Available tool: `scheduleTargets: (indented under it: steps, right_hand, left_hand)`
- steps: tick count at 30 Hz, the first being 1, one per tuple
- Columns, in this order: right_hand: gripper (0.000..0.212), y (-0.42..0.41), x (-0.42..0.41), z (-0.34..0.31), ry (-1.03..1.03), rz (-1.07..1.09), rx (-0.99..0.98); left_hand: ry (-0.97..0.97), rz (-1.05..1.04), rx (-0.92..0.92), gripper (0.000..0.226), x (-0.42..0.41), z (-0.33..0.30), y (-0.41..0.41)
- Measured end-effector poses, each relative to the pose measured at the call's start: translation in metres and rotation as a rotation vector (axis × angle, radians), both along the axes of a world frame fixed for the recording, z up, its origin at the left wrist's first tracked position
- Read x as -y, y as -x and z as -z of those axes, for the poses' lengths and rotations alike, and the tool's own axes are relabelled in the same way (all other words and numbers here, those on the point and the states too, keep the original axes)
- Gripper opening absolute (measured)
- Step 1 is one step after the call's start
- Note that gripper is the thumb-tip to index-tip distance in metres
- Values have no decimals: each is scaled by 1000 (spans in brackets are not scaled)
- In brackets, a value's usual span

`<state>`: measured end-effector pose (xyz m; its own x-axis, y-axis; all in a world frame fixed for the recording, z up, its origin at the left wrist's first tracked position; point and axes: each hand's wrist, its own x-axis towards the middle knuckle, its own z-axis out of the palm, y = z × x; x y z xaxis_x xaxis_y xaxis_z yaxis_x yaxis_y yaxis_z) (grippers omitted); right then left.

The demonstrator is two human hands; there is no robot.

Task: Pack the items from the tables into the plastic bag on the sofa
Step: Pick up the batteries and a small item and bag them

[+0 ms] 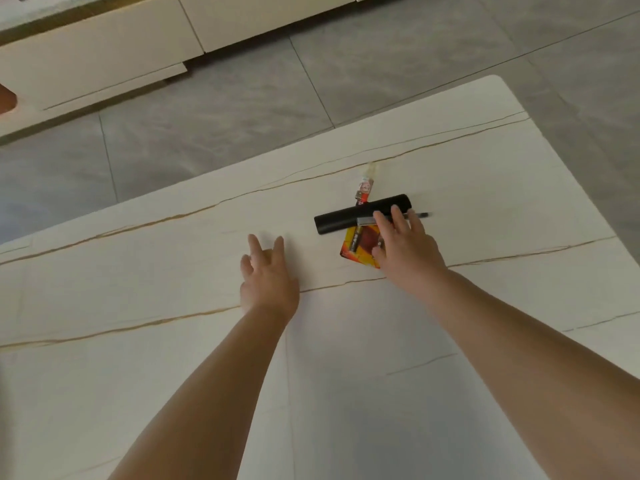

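On the white gold-veined stone tabletop (346, 358), packing looks barely begun: the right hand (405, 251), grip spread, reaches over an unpacked black cylindrical tube (346, 216), orange-yellow battery card (356, 247) and small clear red-labelled bottle (366, 183), while the left hand (268, 278) hovers, grip spread and empty, no bag in sight.

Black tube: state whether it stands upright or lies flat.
Lying flat: the black tube rests lengthwise on the table.

White marble-look tabletop (346, 375) with thin gold veins, grey tiled floor (242, 98) beyond. Left hand (268, 277) over bare surface, fingers spread and relaxed, holding nothing. Right hand (405, 247) reaches over a long black cylindrical tube (346, 218), fingers extended across it, partly covering a red-and-yellow card packet (356, 245). Small clear bottle with red label (365, 185) lies just behind the tube.
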<state>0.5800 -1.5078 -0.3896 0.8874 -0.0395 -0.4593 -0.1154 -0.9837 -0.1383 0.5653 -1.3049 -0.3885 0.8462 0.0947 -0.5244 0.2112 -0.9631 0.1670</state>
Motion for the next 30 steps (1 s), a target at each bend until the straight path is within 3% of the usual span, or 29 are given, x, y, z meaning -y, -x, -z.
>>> scheduleTargets:
  steps: [5,9,13,17,19,30]
  right_hand:
    - [80,-5,5,22,45,94,-14]
    - [54,6,7,27,190,74,70]
    - [23,10,10,26,210,118,99]
    - [33,2,5,26,-30,287,132]
    - [33,-2,-3,27,-98,273,155]
    - [47,19,-21,35,-127,303,114]
  left_hand:
    - [-3,-79,43,61,6,17,-6]
    - [63,-60,85,68,13,22,-2]
    - [152,-79,78,76,28,22,3]
    - [175,-72,81,66,33,26,-1]
    - [177,-73,81,65,35,28,-2]
    - [183,-37,71,59,32,31,6]
